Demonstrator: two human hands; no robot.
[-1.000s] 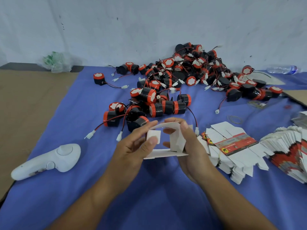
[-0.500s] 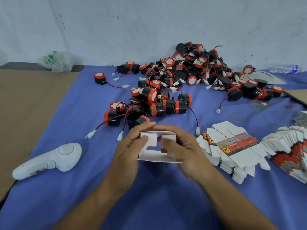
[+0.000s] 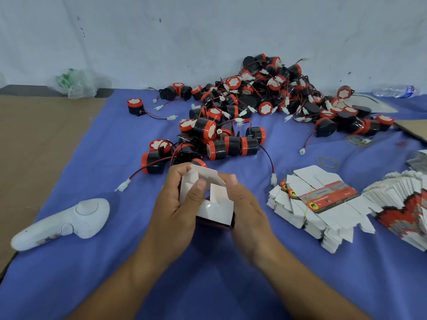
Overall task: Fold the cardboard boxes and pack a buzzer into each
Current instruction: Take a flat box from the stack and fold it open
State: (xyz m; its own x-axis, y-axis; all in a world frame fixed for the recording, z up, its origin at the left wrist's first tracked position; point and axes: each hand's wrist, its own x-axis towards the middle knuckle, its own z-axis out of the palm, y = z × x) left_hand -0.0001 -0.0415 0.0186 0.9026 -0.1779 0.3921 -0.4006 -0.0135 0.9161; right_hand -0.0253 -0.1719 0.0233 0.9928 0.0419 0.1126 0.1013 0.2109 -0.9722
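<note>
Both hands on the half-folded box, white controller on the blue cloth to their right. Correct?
No: the head view shows the white controller on the blue cloth to the left of the hands, not the right. The left hand and right hand do both hold the half-folded box.

Blue cloth-covered surface: heap of black-and-red wired buzzers at back, flat white cardboard box stacks right, white plastic controller left.
</note>
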